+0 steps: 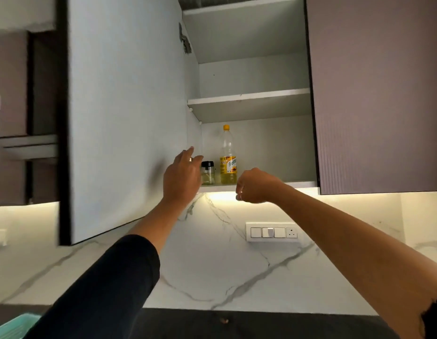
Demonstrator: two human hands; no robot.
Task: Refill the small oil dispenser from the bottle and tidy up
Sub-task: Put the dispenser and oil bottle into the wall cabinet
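Left hand (182, 174), open and empty, sits just left of the upright dispenser (207, 172); right hand (254, 185), curled on nothing, hovers below-right of the bottle (228, 157).

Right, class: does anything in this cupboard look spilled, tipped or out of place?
Nothing stands out. The oil bottle and small dispenser stand upright, capped, side by side on the bottom shelf; no spill is visible.

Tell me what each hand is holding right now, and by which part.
Nothing is held yet. The left hand reaches beside the small oil dispenser, with no grip closed on it; the right hand is curled and empty.
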